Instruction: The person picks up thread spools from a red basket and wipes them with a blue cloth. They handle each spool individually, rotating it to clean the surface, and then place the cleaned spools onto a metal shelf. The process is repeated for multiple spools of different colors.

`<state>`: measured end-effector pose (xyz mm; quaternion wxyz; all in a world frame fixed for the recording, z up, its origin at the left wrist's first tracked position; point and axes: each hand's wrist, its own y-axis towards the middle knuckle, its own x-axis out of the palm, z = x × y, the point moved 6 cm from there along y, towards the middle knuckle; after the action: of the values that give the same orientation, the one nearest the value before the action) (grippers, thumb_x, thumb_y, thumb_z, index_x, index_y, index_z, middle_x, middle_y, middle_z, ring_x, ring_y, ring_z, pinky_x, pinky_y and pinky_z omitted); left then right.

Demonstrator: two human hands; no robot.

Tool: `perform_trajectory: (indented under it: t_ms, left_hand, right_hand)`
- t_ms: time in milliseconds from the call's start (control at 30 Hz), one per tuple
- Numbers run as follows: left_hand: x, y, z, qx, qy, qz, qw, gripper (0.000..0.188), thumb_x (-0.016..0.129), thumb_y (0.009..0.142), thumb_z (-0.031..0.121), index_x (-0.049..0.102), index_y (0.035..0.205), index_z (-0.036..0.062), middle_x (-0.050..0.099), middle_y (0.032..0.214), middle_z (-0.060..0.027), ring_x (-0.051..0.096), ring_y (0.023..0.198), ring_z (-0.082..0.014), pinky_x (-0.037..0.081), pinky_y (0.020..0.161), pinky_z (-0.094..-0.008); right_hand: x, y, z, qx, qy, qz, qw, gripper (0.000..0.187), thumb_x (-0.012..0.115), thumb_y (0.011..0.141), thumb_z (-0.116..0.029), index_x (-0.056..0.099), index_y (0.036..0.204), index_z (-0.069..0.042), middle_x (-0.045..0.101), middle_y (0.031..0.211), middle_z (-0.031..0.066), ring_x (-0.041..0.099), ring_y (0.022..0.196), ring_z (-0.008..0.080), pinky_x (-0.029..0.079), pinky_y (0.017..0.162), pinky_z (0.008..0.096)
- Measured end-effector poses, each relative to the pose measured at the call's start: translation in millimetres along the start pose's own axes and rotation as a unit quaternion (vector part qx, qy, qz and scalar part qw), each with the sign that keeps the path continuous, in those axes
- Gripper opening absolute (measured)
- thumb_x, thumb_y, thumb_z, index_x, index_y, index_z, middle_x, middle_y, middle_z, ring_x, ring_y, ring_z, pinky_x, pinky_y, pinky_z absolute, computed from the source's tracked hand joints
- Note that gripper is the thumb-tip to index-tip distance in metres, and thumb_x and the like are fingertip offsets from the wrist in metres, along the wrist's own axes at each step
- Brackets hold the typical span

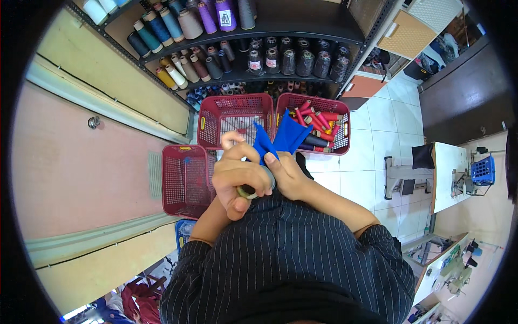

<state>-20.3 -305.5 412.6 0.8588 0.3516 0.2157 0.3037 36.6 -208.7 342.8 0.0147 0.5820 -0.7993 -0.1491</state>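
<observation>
My left hand (237,175) grips a small grey thread cone (253,190) held close to my chest, its fingers wrapped around it. My right hand (286,173) pinches a piece of bright blue fabric (283,137) that sticks up and fans out above both hands. The two hands touch each other over the cone. Most of the cone is hidden by my fingers.
Three red plastic baskets stand on the floor: one with nothing in it (183,181) at left, one (234,116) ahead, one (324,116) holding several red and pink thread spools. A dark shelf (259,54) carries many thread cones. A sewing table (448,173) stands at right.
</observation>
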Motion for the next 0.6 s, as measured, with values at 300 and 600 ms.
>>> perform_trajectory:
  t_ms: [300,600]
  left_hand:
    - [-22.9,9.0,-16.0,-0.068,-0.101,0.273,0.954,0.029,0.047,0.093,0.029,0.049,0.069,0.0127,0.053,0.054,-0.0012,0.047,0.071,-0.0174,0.037,0.084,-0.0429]
    - [-20.2,-3.2,-10.4,-0.031,-0.171,0.126,0.977,0.047,0.03,0.088,0.047,0.047,0.064,0.0112,0.051,0.052,-0.0058,0.054,0.058,-0.0215,0.029,0.097,-0.0451]
  right_hand:
    - [-21.4,0.1,93.9,0.215,0.247,0.125,0.937,0.051,0.033,0.101,-0.039,0.063,0.099,0.002,0.067,0.091,0.0099,0.065,0.084,0.0157,0.05,0.078,0.0289]
    - [9.8,19.0,-17.0,-0.141,-0.074,0.016,0.987,0.042,0.036,0.099,-0.033,0.058,0.089,0.001,0.058,0.084,0.0224,0.055,0.08,0.042,0.042,0.07,0.0454]
